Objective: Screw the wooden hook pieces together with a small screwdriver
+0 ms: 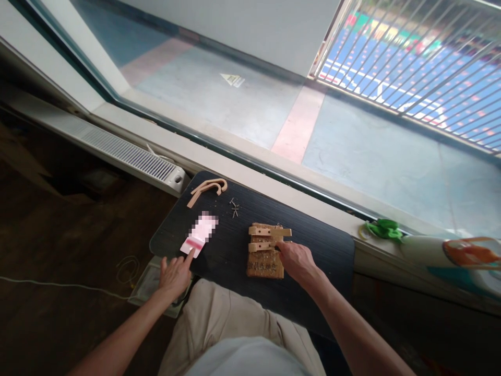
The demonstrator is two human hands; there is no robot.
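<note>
The fingers of our right hand (pixel 297 261) pinch the end of the lower wooden strip (pixel 260 246), which lies across the wooden block (pixel 265 267) at mid-desk. Our left hand (pixel 174 275) is released, its index tip touching the pink card (pixel 199 234). Farther out on the desk (pixel 321 256) lie small nails (pixel 234 208) and curved wooden pieces (pixel 207 187).

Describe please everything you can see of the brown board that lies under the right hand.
The brown board is a flat, roughly rectangular slab with a speckled, cork-like surface. It lies near the middle of the black tabletop. Two pale wooden strips lie across its far half: the upper strip, which overhangs its right edge, and the lower strip. The right hand touches the lower strip's right end at the board's right edge.
</note>
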